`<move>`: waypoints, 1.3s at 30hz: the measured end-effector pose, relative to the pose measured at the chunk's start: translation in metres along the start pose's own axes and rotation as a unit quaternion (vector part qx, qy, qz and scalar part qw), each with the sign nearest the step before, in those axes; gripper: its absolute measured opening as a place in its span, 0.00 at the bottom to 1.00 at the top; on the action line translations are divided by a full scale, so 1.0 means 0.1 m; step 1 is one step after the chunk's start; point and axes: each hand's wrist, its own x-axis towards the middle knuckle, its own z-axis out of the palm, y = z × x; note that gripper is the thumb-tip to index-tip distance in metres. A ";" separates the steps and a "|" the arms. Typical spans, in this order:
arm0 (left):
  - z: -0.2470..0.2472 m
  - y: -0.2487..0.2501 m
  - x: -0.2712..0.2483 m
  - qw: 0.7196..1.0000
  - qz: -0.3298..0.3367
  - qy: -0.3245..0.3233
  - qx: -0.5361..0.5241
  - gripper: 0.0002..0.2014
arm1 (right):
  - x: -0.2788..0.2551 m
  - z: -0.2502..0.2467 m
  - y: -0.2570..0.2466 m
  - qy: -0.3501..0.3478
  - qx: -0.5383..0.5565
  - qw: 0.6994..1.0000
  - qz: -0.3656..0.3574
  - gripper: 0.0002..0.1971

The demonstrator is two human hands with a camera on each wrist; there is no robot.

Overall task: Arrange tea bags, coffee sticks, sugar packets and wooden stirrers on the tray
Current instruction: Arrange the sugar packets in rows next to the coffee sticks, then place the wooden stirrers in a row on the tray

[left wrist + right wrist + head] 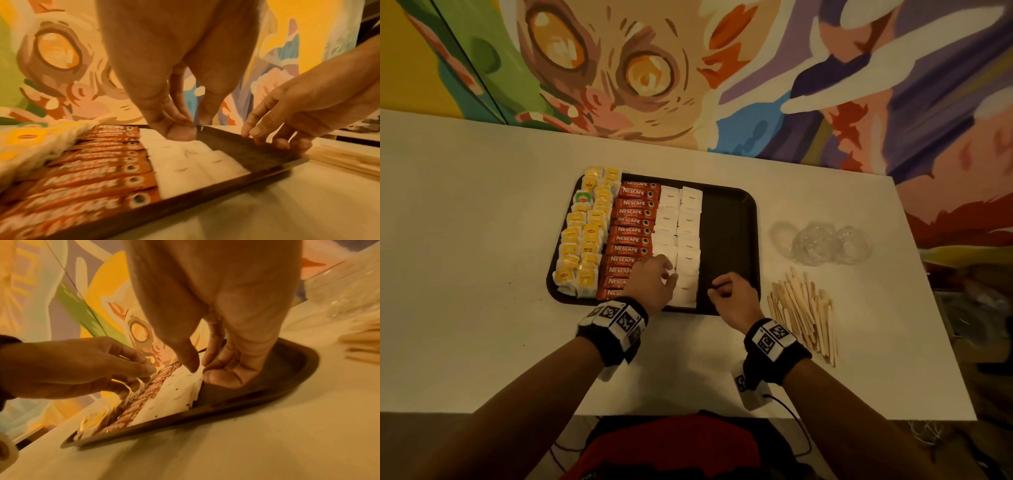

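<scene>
On a dark tray point(729, 219), tea bags point(585, 233), coffee sticks point(631, 233) and sugar packets point(681, 233) lie in rows. The left hand point(650, 284), fingers bent, presses the near sugar packets; the right hand point(732, 294), loosely curled, touches the tray's bare floor. Wooden stirrers point(803, 308) lie right on the table point(482, 240).

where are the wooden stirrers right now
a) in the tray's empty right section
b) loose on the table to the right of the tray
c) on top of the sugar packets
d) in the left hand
b: the wooden stirrers lie in a loose pile on the white table, right of the tray, whose right section is bare.
</scene>
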 end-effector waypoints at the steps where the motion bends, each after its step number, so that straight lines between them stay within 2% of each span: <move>1: 0.02 0.07 -0.02 1.000 0.013 -0.008 0.001 0.08 | -0.03 -0.07 0.04 0.011 0.001 1.000 -0.004 0.09; 7: 0.23 0.55 -0.17 0.990 0.083 -0.093 -0.060 0.06 | -0.11 -0.66 0.40 0.110 0.002 0.994 0.002 0.05; 10: 0.45 0.76 -0.25 0.983 0.084 -0.142 -0.083 0.05 | -0.15 -0.98 0.65 0.145 -0.018 0.989 0.033 0.05; 14: 0.83 1.12 -0.32 0.977 0.071 -0.185 -0.078 0.06 | -0.12 -1.31 1.02 0.145 -0.049 0.985 0.083 0.07; 17: 1.11 1.42 -0.31 0.980 0.039 -0.192 -0.047 0.12 | -0.04 -1.44 1.22 0.127 -0.101 0.980 0.116 0.17; 22: 1.49 1.80 -0.24 0.980 -0.034 -0.186 0.053 0.24 | 0.02 -1.53 1.30 0.055 -0.158 0.971 0.171 0.41; 24: 1.60 1.88 -0.21 0.979 -0.057 -0.181 0.074 0.25 | 0.04 -1.53 1.32 0.036 -0.170 0.970 0.171 0.45; 27: 1.69 1.96 -0.20 0.978 -0.080 -0.167 0.099 0.26 | 0.05 -1.55 1.36 0.030 -0.157 0.976 0.150 0.38; 33: 1.77 2.02 -0.19 0.977 -0.080 -0.165 0.109 0.16 | 0.01 -1.60 1.45 0.031 -0.113 0.986 0.118 0.20; 39: 1.75 2.03 -0.19 0.973 -0.098 -0.168 0.125 0.14 | 0.01 -1.63 1.52 0.051 -0.090 0.993 0.060 0.15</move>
